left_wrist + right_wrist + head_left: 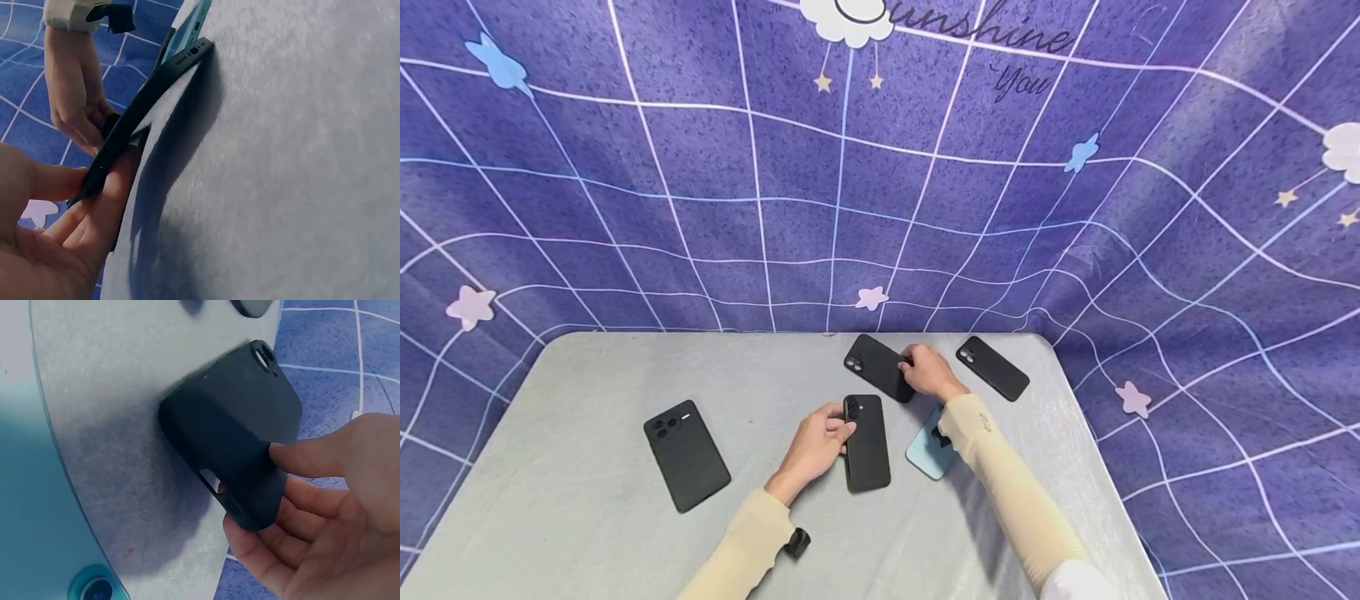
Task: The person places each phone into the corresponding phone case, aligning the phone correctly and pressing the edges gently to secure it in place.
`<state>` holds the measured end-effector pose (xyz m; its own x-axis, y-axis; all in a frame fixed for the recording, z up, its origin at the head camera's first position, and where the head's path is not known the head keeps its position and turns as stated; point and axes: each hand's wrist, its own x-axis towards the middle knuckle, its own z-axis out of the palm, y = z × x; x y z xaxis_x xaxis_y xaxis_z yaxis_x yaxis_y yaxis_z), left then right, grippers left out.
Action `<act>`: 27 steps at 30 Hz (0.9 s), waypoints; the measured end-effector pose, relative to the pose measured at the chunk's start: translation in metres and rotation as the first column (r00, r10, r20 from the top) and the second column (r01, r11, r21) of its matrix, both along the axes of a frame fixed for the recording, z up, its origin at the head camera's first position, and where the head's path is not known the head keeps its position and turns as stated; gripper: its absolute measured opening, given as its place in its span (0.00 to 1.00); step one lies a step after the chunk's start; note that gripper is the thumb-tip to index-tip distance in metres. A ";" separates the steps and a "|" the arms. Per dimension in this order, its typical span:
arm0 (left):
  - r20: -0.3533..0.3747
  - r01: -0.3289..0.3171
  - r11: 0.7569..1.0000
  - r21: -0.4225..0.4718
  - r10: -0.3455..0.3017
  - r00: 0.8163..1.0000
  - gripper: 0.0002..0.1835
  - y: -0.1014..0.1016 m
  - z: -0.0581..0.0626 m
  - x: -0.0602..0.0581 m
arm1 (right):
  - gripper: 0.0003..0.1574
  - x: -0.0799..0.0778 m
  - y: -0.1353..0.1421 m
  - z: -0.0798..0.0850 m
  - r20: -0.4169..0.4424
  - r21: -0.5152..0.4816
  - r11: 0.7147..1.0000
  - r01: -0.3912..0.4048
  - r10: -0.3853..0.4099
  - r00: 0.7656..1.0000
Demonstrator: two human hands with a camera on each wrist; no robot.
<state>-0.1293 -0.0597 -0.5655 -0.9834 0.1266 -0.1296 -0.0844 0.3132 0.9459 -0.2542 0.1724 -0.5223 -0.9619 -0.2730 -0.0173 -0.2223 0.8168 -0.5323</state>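
Backdrop (700,183): purple-blue cloth with pale grid lines, printed stars and lettering.
Table (595,375): light grey, carrying everything listed below the sleeves.
Cream sleeves (1007,492): one on each forearm; the right one passes partly over the light blue phone (927,450).
Left hand (812,442): pinches the camera end of the black phone (867,454) between thumb and fingers, well apart from the far-left item.
Right hand (927,371): grips the port end of the black phone case (876,367), thumb on its back, fingers below; the hands are apart.
Far-left black handset (688,462): lies alone, round camera area upward; phone or bare case, cannot tell.
Black phone: near the table's middle, tilted, its camera end raised.
Black phone case: behind that phone, port end lifted over its shadow.
Light blue phone: just right of the black phone.
Far-right black cover (996,371): lies slanted near the back-right corner.
Wrist clip (797,543): black, at the left sleeve.
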 end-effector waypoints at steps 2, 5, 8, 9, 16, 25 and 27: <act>-0.005 -0.011 1.000 0.023 0.011 1.000 0.18 0.000 0.000 0.000 | 0.07 0.001 0.000 0.000 0.013 -0.038 0.999 0.015 -0.014 1.000; -0.007 -0.030 0.999 0.032 0.030 1.000 0.15 0.000 -0.001 0.001 | 0.06 0.002 -0.001 -0.002 0.023 -0.095 0.995 0.026 -0.024 0.999; 0.002 -0.039 0.999 0.031 0.039 0.999 0.16 -0.001 -0.003 0.002 | 0.06 0.003 0.000 -0.004 0.026 -0.130 0.991 0.027 -0.024 0.999; 0.003 -0.038 0.999 0.032 0.038 0.999 0.16 -0.002 -0.003 0.003 | 0.06 0.003 0.000 -0.005 0.031 -0.140 0.990 0.027 -0.023 0.999; -0.015 -0.048 0.997 0.056 0.049 0.999 0.15 -0.006 -0.004 0.007 | 0.04 0.006 0.001 -0.004 0.087 -0.204 0.977 0.068 -0.051 0.995; -0.016 -0.067 0.997 0.040 0.067 0.998 0.18 -0.011 0.002 0.012 | 0.05 0.008 0.004 -0.003 0.101 -0.193 0.978 0.076 -0.057 0.993; -0.016 -0.064 0.997 0.041 0.065 0.998 0.19 -0.011 0.002 0.013 | 0.05 0.008 0.005 -0.002 0.099 -0.195 0.978 0.075 -0.057 0.993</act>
<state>-0.1164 -0.0702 -0.5637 -0.9918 0.0674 -0.1083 -0.0864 0.2692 0.9592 -0.2458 0.1771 -0.5247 -0.9746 -0.2160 -0.0589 -0.1137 0.7041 -0.7009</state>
